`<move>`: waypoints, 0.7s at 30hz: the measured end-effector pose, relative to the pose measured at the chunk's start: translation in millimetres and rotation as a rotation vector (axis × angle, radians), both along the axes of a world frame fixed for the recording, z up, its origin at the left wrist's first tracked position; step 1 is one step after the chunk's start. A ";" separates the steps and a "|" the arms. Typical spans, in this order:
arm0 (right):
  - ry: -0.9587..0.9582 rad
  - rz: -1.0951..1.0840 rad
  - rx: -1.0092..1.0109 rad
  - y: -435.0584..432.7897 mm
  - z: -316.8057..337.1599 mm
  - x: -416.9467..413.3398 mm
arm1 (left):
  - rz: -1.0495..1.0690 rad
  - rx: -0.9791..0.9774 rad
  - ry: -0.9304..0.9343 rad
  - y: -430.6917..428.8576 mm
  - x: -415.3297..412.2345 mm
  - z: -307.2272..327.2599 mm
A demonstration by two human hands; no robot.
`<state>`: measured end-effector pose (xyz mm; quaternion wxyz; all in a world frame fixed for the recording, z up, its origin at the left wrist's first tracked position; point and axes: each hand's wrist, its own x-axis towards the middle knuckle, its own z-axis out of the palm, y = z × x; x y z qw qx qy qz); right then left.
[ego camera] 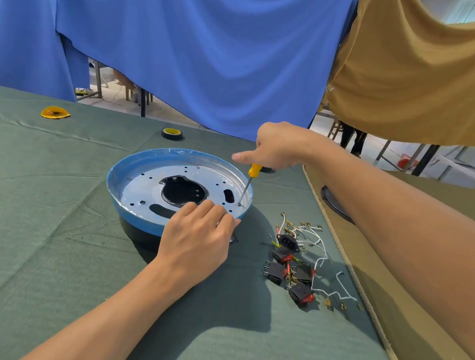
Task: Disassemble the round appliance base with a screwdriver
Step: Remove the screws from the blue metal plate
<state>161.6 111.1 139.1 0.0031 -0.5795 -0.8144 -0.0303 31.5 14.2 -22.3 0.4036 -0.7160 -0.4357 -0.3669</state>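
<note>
The step in hand is backing out a screw near the right edge of the round appliance base (143, 189), which sits on the green cloth-covered table (40, 220) in front of the person, its blue rim up and its pale metal plate exposed around a dark central opening. The right hand (279, 149) has its fingers closed round the top of the screwdriver (249, 182), the yellow handle showing just below the fist and the thin shaft slanting down to a screw (240, 204) by the rim. The tip looks seated in the screw head, though it is too small here to be sure. The left hand (197, 233) braces the near edge of the base, fingers bent over the rim onto the plate and thumb against the outside. The next move probably calls for firm downward pressure while turning, with the left hand stopping the base from spinning, then lifting the freed screw clear. Other small fasteners dot the plate, so more likely follow. Just to the right of the base lies a cluster of black and red switches with white wires (294, 268). Farther back on the cloth are a roll of tape (172, 133) and a small yellow object (55, 112). A tan surface (419, 325) adjoins the table on the right. A blue curtain (199, 47) and a tan drape (426, 81) hang behind, with table legs and a pale floor visible beneath them.
</note>
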 end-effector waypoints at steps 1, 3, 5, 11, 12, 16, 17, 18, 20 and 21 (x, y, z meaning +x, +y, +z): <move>-0.032 -0.013 0.023 -2.1 1.3 -1.2 | 0.000 -0.002 0.000 0.1 0.0 -0.2; -0.082 -0.017 0.023 -3.4 3.2 -2.5 | 0.000 -0.002 0.001 0.3 -0.2 -0.8; -0.080 -0.009 0.010 -2.7 3.9 -2.3 | 0.001 -0.002 0.001 0.4 -0.5 -1.1; 0.029 0.086 -0.103 -2.2 7.2 0.1 | 0.008 0.020 -0.001 0.8 -0.3 -1.0; 0.026 0.093 -0.124 -1.4 7.0 0.6 | 0.008 0.019 0.000 1.0 -0.4 -1.1; -0.044 0.045 -0.002 -0.4 0.8 -0.3 | 0.009 0.009 0.006 0.1 -0.5 -1.0; -0.043 0.018 0.041 -1.2 0.3 -0.6 | 0.007 0.007 0.006 0.0 -0.5 -0.9; -0.035 -0.001 0.064 -0.9 -0.4 -0.5 | 0.007 0.004 0.007 0.1 -0.5 -1.0; -0.019 -0.006 0.055 1.1 -1.3 0.5 | 0.008 0.001 0.007 0.4 -0.5 -0.6; -0.008 0.007 0.036 1.0 -1.0 0.4 | 0.009 0.001 0.007 0.4 -0.6 -0.3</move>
